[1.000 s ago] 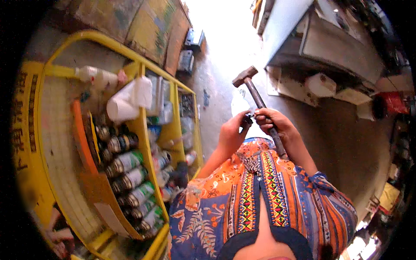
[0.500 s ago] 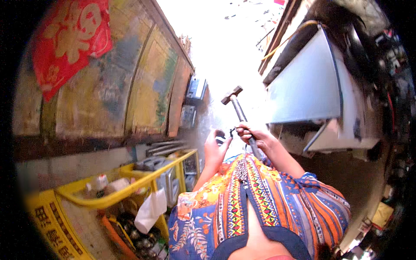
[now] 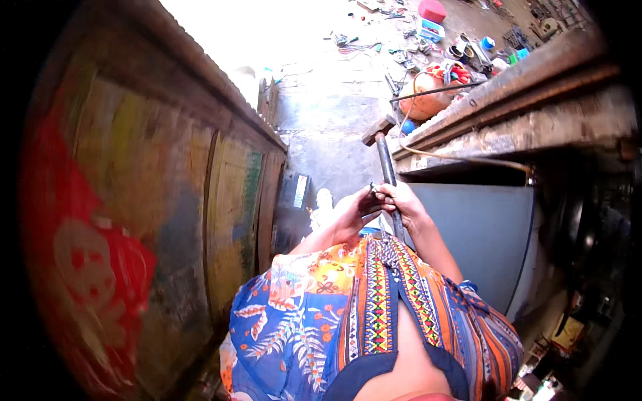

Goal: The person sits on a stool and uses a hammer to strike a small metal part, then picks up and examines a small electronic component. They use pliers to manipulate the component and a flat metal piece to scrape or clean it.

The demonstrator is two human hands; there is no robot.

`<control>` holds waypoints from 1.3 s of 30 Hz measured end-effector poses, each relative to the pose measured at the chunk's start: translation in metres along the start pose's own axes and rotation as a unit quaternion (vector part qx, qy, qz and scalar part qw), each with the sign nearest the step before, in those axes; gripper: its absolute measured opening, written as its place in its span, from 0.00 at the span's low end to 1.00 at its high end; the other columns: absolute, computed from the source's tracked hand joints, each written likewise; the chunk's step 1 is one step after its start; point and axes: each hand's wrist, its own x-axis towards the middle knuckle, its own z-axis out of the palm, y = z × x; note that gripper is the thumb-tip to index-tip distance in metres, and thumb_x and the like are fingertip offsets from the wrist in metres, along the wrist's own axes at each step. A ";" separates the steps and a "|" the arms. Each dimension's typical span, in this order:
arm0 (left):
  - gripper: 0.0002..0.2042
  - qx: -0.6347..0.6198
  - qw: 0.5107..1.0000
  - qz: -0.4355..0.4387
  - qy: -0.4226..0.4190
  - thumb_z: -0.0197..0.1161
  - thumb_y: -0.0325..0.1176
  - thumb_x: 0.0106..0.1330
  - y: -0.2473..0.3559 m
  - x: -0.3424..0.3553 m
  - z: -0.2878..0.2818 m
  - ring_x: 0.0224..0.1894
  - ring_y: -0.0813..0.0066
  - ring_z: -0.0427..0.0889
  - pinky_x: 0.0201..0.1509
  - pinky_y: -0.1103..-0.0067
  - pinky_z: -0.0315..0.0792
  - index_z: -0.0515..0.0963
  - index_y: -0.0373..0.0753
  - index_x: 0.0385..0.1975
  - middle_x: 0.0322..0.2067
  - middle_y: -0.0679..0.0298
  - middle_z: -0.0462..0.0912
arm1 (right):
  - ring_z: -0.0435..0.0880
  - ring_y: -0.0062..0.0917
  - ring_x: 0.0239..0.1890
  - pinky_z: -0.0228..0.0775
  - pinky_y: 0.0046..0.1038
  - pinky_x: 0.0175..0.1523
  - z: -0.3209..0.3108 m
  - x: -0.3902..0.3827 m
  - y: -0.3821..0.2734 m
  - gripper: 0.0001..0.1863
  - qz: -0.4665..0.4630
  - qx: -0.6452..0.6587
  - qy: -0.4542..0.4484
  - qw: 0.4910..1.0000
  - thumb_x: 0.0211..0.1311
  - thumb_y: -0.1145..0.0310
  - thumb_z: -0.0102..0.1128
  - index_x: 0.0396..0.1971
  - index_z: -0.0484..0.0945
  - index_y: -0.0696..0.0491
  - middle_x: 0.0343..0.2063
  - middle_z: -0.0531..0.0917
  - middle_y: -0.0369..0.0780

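Note:
A hammer with a blocky, worn metal head and a dark, straight handle rises in front of my body, head pointing away from me. My right hand is wrapped round its handle below the head. Close beside it on the left, my left hand has its fingers bent, their tips meeting those of my right hand. A small dark piece shows at the left fingertips, too small to name. The lower end of the handle reaches down to my patterned shirt.
A worn wooden door with a red paper on it stands at my left. To the right is a grey-blue flat panel under a wooden beam. Ahead, an orange round container and scattered parts lie on the floor.
My view has turned and moved ahead, bringing the floor clutter into sight and taking the yellow rack out. My left hand has come up against the right, which keeps the hammer.

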 end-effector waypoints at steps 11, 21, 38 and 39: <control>0.09 -0.089 0.991 -0.024 0.102 0.46 0.39 0.65 0.015 0.087 -0.094 0.25 0.75 0.70 0.34 0.78 0.68 0.71 0.42 0.32 0.20 0.69 0.69 | 0.73 0.17 0.17 0.63 0.20 0.20 0.023 0.106 0.055 0.04 -0.116 -0.316 0.085 0.938 0.47 0.74 0.53 0.23 0.72 0.59 0.16 0.75 0.35; 0.10 -0.032 0.966 0.228 0.117 0.53 0.34 0.65 0.202 0.161 -0.036 0.26 0.79 0.73 0.32 0.82 0.70 0.75 0.34 0.38 0.27 0.65 0.78 | 0.55 0.06 0.09 0.42 0.14 0.13 0.001 0.170 -0.166 0.13 0.027 -0.125 -0.061 0.990 0.60 0.63 0.56 0.19 0.64 0.48 0.13 0.64 0.26; 0.12 0.214 0.833 0.463 0.213 0.46 0.30 0.67 0.976 0.657 0.130 0.25 0.81 0.75 0.29 0.86 0.67 0.72 0.30 0.43 0.28 0.58 0.80 | 0.62 0.10 0.10 0.55 0.13 0.12 -0.176 0.670 -0.768 0.13 0.016 0.498 0.035 0.866 0.65 0.64 0.47 0.22 0.66 0.53 0.14 0.65 0.30; 0.11 0.211 0.843 0.440 0.224 0.47 0.30 0.67 1.021 0.675 0.142 0.25 0.80 0.74 0.29 0.85 0.67 0.73 0.30 0.41 0.27 0.59 0.80 | 0.62 0.10 0.09 0.56 0.12 0.13 -0.153 0.692 -0.822 0.13 0.020 0.475 0.044 0.879 0.65 0.65 0.47 0.21 0.65 0.54 0.13 0.66 0.30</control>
